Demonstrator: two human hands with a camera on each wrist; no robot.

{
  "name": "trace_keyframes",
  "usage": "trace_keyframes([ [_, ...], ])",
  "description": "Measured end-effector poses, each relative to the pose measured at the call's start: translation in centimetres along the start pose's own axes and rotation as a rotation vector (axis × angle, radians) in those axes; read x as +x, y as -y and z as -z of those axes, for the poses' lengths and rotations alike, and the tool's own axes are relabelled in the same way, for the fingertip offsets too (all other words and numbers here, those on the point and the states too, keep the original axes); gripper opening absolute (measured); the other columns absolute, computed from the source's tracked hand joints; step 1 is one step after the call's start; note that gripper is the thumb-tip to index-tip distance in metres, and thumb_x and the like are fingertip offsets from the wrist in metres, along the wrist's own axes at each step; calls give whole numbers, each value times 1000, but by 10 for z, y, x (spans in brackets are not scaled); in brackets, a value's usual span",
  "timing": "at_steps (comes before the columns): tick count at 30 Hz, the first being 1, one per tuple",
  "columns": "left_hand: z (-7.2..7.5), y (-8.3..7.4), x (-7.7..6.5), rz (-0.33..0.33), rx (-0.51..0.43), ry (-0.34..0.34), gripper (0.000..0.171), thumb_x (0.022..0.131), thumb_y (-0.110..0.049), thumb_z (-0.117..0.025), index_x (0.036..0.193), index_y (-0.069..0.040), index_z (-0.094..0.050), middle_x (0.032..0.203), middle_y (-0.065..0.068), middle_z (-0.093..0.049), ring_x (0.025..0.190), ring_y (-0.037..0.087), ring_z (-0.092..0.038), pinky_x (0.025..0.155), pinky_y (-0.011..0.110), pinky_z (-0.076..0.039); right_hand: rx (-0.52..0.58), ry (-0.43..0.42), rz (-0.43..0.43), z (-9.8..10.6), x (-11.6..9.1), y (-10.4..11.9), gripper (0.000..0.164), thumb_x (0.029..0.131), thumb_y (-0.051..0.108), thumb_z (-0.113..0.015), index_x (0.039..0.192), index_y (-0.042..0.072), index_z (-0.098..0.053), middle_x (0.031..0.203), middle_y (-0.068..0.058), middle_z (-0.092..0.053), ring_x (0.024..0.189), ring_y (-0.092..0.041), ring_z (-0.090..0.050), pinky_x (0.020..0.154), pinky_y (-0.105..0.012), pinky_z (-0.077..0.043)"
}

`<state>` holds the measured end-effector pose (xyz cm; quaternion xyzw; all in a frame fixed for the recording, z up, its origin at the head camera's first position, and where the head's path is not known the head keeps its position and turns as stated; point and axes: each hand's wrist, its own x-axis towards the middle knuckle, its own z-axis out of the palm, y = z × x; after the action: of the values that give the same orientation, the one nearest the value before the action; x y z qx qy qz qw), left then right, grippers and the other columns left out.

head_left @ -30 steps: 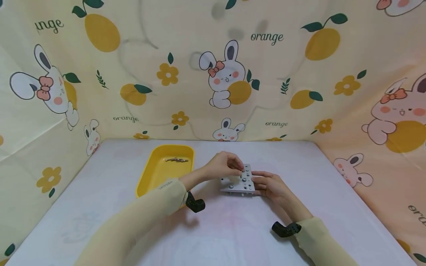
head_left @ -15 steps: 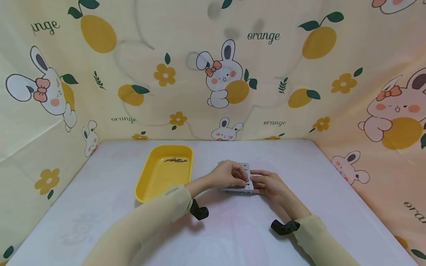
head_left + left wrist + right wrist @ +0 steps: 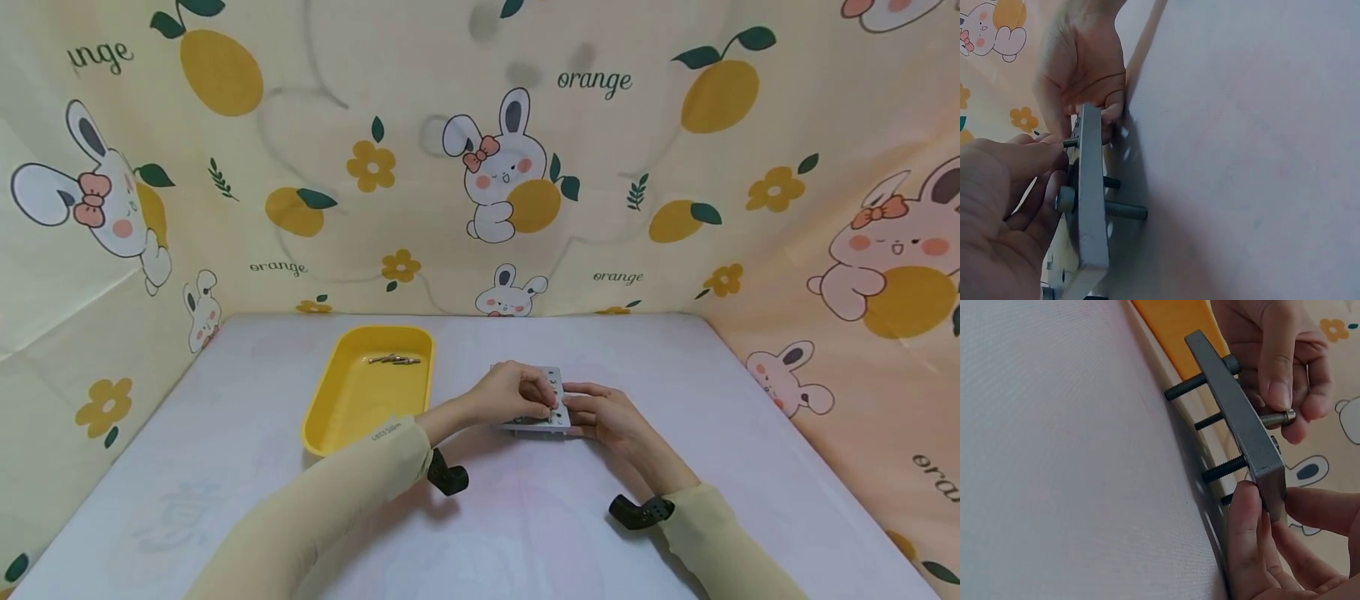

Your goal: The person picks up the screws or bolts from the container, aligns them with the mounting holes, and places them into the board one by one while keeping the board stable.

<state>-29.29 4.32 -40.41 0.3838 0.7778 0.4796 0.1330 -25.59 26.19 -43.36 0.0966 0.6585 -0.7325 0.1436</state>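
My left hand (image 3: 510,393) is over a grey metal plate (image 3: 1244,431) with rows of holes. Its thumb and fingers pinch a small socket-head bolt (image 3: 1277,418), which stands upright from the plate's top face. Several other bolts pass through the plate, such as a long one (image 3: 1125,210), their threaded ends sticking out below. My right hand (image 3: 611,417) grips the plate's right edge, thumb and fingers on opposite faces. The plate is held just above the table; in the head view my left hand covers much of it.
A yellow tray (image 3: 337,408) stands left of the plate on the white-covered table (image 3: 525,517). Several loose bolts (image 3: 395,360) lie at its far end. Printed cloth (image 3: 420,208) hangs behind and at both sides.
Over the last second my left hand has moved right and slightly nearer over the plate, its fingertips now at a bolt near the right edge. The right hand keeps its grip.
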Motion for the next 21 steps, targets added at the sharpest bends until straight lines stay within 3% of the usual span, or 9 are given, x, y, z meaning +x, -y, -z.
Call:
trace_keyframes([
  [21, 5, -1, 1, -65, 88, 96, 11, 86, -2, -75, 93, -10, -73, 90, -6, -72, 88, 1, -66, 82, 20, -51, 17, 40, 21, 1, 1, -2, 52, 96, 8, -63, 143, -3, -44, 102, -10, -71, 82, -18, -68, 73, -33, -56],
])
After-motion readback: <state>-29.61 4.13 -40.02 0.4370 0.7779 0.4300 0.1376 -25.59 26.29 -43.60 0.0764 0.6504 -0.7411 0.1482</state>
